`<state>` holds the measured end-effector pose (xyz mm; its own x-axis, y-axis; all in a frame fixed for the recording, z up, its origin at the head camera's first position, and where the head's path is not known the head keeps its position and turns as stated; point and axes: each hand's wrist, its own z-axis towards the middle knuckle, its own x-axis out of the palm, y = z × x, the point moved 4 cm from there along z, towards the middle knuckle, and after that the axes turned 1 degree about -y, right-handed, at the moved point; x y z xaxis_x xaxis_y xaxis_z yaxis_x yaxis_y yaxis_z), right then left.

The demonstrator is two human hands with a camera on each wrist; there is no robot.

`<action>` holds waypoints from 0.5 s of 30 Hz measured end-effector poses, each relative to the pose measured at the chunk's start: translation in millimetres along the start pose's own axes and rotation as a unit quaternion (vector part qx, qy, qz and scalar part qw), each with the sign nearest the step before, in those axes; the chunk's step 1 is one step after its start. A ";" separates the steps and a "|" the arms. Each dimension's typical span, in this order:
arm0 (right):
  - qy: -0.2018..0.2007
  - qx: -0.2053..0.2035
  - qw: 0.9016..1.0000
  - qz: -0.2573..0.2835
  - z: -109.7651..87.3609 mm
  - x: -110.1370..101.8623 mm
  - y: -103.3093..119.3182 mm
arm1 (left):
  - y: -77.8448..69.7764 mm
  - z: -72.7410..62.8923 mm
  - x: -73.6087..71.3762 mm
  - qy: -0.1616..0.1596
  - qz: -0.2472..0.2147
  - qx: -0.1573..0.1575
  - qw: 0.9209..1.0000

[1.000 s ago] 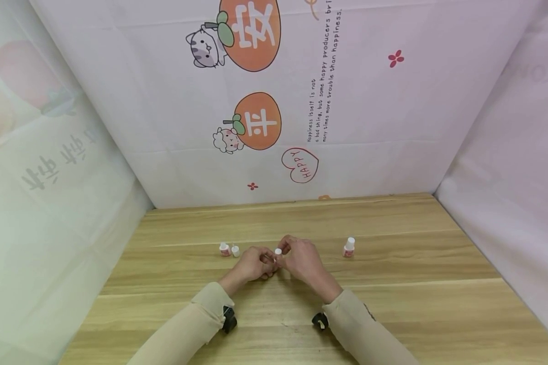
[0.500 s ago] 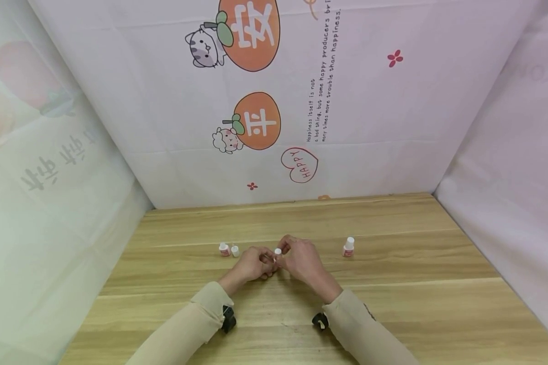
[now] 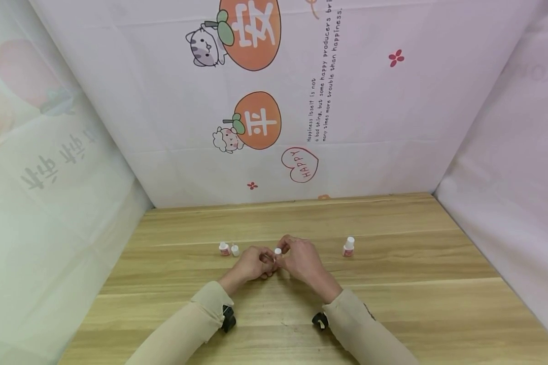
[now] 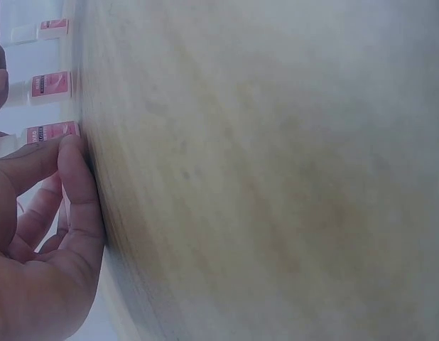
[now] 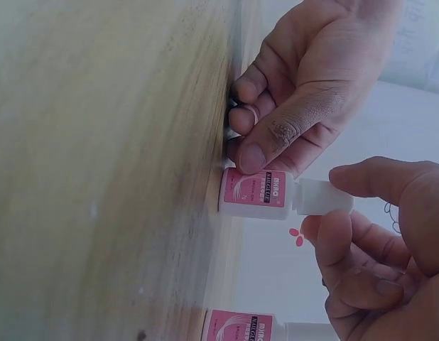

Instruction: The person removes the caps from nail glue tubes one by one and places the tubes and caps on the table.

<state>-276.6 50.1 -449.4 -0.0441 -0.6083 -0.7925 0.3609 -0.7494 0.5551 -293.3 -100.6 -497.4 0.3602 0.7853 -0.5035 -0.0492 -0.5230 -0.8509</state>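
Nothing visibly shifts since earlier: I see the left hand (image 3: 252, 263) pinching the NAILGLUE bottle (image 5: 255, 199) on the table (image 3: 274, 314), the right hand (image 3: 301, 259) gripping its cap (image 5: 319, 197); behind the bottle, a heart (image 3: 300, 165) reads HAPPY.

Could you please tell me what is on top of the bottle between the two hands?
A white cap sits on the bottle, pinched by the right hand, while the left hand grips the bottle lower down. What the cap covers cannot be seen.
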 end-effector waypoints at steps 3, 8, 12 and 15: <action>0.001 -0.005 1.000 -0.002 -0.3 0.1 0.4 | -0.4 0.4 -0.4 -0.001 0.000 0.003 1.000; 0.002 -0.008 1.000 -0.013 -0.8 -0.8 0.9 | 0.0 -0.1 -0.2 0.002 -0.005 0.005 1.000; 0.008 0.004 1.000 -0.011 -0.8 -1.6 1.1 | 0.4 -0.2 0.5 0.001 -0.002 0.007 1.000; 0.009 0.003 1.000 -0.009 -0.3 -1.7 1.7 | 0.4 -0.4 0.8 0.000 -0.006 0.006 1.000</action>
<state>-275.6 50.0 -447.1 -0.0346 -0.5894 -0.8071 0.3542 -0.7624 0.5416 -292.7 -100.3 -498.1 0.3608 0.7916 -0.4932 -0.0555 -0.5096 -0.8586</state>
